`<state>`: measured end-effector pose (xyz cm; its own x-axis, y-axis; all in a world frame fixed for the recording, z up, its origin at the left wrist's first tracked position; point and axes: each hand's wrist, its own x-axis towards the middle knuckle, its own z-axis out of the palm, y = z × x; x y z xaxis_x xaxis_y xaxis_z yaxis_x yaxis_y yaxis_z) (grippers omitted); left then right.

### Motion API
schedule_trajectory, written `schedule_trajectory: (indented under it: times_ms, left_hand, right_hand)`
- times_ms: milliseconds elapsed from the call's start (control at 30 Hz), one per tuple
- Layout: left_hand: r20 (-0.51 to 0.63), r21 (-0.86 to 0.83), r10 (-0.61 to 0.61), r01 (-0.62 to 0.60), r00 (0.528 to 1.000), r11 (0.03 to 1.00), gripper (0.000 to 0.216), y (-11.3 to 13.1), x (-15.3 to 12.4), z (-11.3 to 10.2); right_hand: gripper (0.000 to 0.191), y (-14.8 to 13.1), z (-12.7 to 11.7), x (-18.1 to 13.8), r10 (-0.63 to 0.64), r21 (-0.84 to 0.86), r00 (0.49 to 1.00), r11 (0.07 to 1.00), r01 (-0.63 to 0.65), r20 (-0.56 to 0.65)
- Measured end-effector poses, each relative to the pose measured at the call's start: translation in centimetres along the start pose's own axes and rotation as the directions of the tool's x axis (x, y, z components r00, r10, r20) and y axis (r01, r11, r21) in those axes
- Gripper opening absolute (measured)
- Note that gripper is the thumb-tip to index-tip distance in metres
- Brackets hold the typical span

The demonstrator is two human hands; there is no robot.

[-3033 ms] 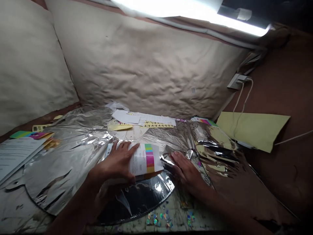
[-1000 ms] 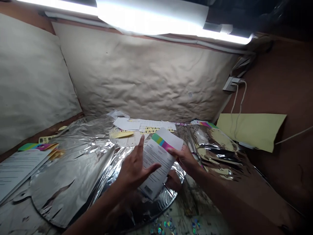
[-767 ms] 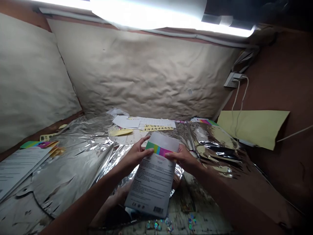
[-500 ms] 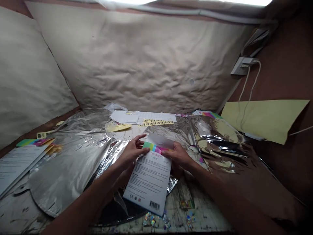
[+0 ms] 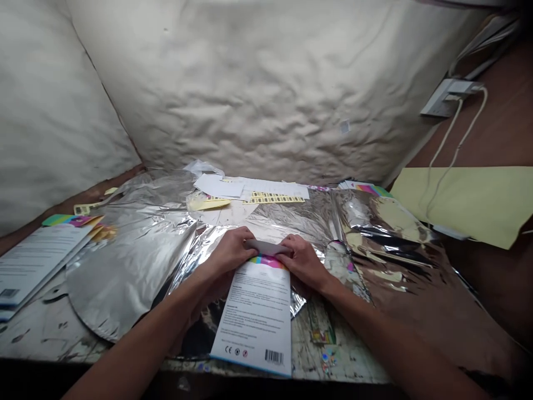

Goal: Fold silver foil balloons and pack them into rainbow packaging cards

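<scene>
A flat white printed packet point(image 5: 258, 316) lies before me at the table's front edge, with text, a barcode and a colored band near its far end. Its pale grey end flap point(image 5: 268, 248) stands bent up between my hands. My left hand point(image 5: 233, 248) pinches the flap's left corner, fingers curled behind it. My right hand point(image 5: 306, 258) pinches the right corner the same way, thumb on the near side. Both hands' fingertips are partly hidden. Under the packet lies shiny silver film point(image 5: 183, 278).
More printed packets point(image 5: 45, 255) are stacked at the left, and others point(image 5: 366, 189) lie at the back right. White papers point(image 5: 270, 188) and yellow label strips point(image 5: 277, 198) lie at the back. Silver bags point(image 5: 395, 278) cover the right. A socket point(image 5: 447, 97) with cables hangs on the right wall.
The flap, flatter before, is now bent up toward me. My left fingers have closed on its corner, and both hands pinch it. The view has tilted down and shifted.
</scene>
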<state>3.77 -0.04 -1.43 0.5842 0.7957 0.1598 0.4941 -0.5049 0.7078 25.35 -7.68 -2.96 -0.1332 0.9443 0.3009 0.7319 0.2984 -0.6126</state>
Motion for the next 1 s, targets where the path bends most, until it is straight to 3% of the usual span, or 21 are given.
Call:
schedule_trajectory:
  times_ms: [167, 267, 400, 500, 600, 700, 800, 1000]
  left_hand:
    - [-0.017, 0.337, 0.204, -0.187, 0.979, 0.923, 0.012, -0.3, -0.6, 0.1]
    - [-0.011, 0.348, 0.213, -0.196, 0.977, 0.917, 0.015, -0.3, -1.1, 0.2]
    - [0.095, 0.346, 0.289, -0.304, 0.953, 0.888, 0.031, 0.0, -1.7, -0.1]
    - [0.204, 0.340, 0.326, -0.379, 0.923, 0.861, 0.031, 0.4, -2.1, -0.6]
    - [0.224, 0.357, 0.304, -0.368, 0.926, 0.858, 0.024, 0.8, -2.3, -1.0]
    - [0.239, 0.364, 0.295, -0.367, 0.925, 0.856, 0.024, 0.9, -2.5, -1.2]
    - [0.245, 0.342, 0.307, -0.378, 0.920, 0.860, 0.025, 0.7, -2.4, -1.1]
    - [0.206, 0.304, 0.284, -0.337, 0.936, 0.891, 0.031, 0.0, -1.8, -0.6]
  right_hand:
    - [0.017, -0.4, 0.6, -0.6, -0.204, -0.381, 0.979, 0.907, 0.181, -0.020]
    - [0.006, -0.6, 0.8, -0.6, -0.260, -0.505, 0.966, 0.834, 0.223, -0.002]
    - [0.017, -1.0, 0.7, -0.5, -0.302, -0.613, 0.949, 0.733, 0.295, 0.096]
    - [0.017, -1.6, 0.3, -0.5, -0.221, -0.636, 0.958, 0.717, 0.286, 0.182]
    - [0.018, -2.1, -0.4, -0.8, -0.163, -0.597, 0.956, 0.752, 0.279, 0.242]
    - [0.033, -2.2, -1.1, -1.7, -0.215, -0.500, 0.949, 0.811, 0.305, 0.230]
    - [0.033, -1.8, -1.0, -2.8, -0.271, -0.441, 0.940, 0.832, 0.336, 0.205]
    - [0.039, -1.2, 0.1, -3.5, -0.263, -0.428, 0.952, 0.851, 0.305, 0.155]
